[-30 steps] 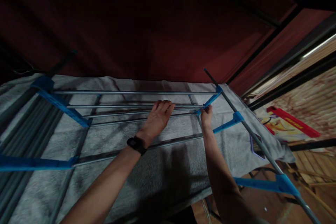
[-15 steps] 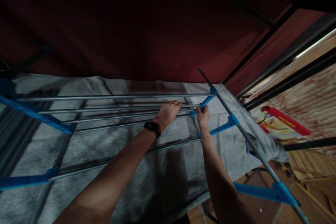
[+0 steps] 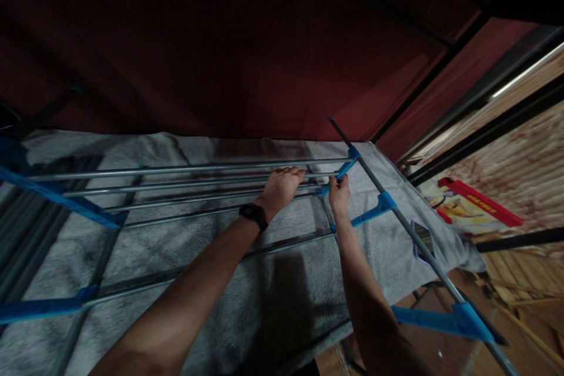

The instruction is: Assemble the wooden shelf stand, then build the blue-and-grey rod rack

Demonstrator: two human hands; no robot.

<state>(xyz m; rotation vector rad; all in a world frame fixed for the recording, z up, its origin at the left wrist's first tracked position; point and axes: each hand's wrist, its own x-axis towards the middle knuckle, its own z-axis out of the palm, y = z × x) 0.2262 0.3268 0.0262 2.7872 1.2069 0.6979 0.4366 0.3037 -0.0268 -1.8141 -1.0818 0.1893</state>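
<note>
A rack of grey metal tubes with blue plastic brackets lies across the cloth in front of me. My left hand, with a black band at the wrist, is wrapped over one of the middle tubes near its right end. My right hand grips the blue bracket where that tube meets it; the thumb and fingertips are partly hidden. Another blue bracket stands to the right of that hand, on the long slanting side tube. A further bracket carries the tubes' left ends.
Grey fleecy cloth covers the surface beneath. Loose dark tubes lie at the far left. A phone-like object rests under the side tube. A red and yellow box is at the right, and a dark red curtain hangs behind.
The right side of the rack has shifted slightly left, uncovering more of the phone-like object. Both hands keep nearly the same hold.
</note>
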